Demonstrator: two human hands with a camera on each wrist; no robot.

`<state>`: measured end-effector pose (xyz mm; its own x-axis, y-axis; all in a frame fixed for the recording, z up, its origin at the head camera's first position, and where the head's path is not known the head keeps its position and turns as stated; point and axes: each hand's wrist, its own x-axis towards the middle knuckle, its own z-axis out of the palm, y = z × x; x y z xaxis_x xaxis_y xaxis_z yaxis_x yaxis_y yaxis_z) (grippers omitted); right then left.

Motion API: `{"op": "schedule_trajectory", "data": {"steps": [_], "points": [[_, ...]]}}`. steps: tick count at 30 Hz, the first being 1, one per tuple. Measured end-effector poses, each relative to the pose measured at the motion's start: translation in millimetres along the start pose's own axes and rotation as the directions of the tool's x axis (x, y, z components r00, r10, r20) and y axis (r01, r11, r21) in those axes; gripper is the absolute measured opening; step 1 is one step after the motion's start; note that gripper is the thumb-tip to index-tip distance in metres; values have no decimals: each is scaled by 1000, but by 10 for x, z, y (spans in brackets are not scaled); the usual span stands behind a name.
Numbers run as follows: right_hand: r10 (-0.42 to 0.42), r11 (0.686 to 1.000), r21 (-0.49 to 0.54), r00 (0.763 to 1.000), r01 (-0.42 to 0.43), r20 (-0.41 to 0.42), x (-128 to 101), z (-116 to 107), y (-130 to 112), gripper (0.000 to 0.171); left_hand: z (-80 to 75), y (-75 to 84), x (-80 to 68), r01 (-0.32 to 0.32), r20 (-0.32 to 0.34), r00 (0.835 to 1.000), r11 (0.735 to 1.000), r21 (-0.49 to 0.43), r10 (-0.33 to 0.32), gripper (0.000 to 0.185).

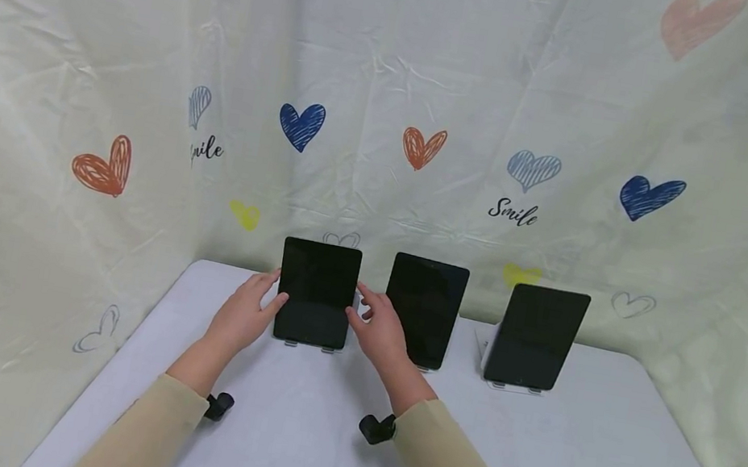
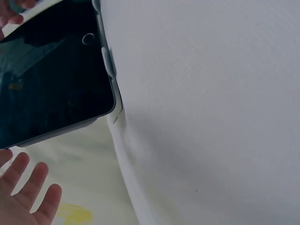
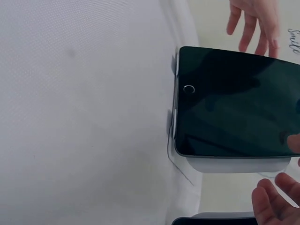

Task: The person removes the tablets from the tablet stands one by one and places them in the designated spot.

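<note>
A black-screened tablet (image 1: 317, 290) leans upright on a pale stand at the left end of a row of three. At its left edge my left hand (image 1: 242, 316) holds it, the thumb over the front rim and the index finger by the side. Across from it my right hand (image 1: 382, 330) holds the right edge, its thumb on the screen's border. The other fingers of both hands are spread off the tablet. In the right wrist view the tablet (image 3: 234, 101) shows its round home button and the small stand lips under its lower edge.
Beside it stand a second tablet (image 1: 424, 307) and a third tablet (image 1: 537, 337), each propped up on a stand. A white cloth covers the table (image 1: 304, 443). Behind hangs a pale curtain (image 1: 443, 73) with printed hearts. Dark wrist cameras sit at both cuffs.
</note>
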<state>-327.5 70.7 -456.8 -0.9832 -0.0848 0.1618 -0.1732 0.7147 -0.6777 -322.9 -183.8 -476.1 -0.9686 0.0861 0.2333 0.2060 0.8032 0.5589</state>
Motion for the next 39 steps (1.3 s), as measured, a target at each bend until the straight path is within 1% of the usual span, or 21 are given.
{"op": "schedule_trajectory", "data": {"steps": [6,9,12,19,22,27,30,36,39], "points": [[-14,999,45,1000,15,-28,-12,73,34,56,13,-45,-9,9,-86,996,998,-62,-14,53],[-34,998,51,998,37,-49,-26,103,41,54,9,-59,-15,5,-144,989,996,-92,-18,47],[-60,996,56,996,64,-74,-33,126,45,51,5,-67,-15,8,-189,981,994,-113,-30,43],[-93,992,71,988,102,-124,-41,177,61,47,1,-49,-5,25,-244,967,981,-194,-73,35],[-104,991,66,982,115,-156,-34,199,71,44,8,-33,3,31,-256,962,968,-247,-97,33],[-104,988,89,975,124,-197,-27,212,73,40,31,-22,25,39,-251,960,944,-326,-126,31],[-91,987,113,975,115,-204,-24,209,66,38,37,-17,32,52,-240,960,935,-352,-143,31],[-35,983,170,981,68,-192,-40,206,59,37,37,7,32,80,-209,962,914,-397,-175,31],[-25,979,192,981,63,-194,-50,208,65,36,30,29,25,92,-199,962,910,-404,-185,30]]}}
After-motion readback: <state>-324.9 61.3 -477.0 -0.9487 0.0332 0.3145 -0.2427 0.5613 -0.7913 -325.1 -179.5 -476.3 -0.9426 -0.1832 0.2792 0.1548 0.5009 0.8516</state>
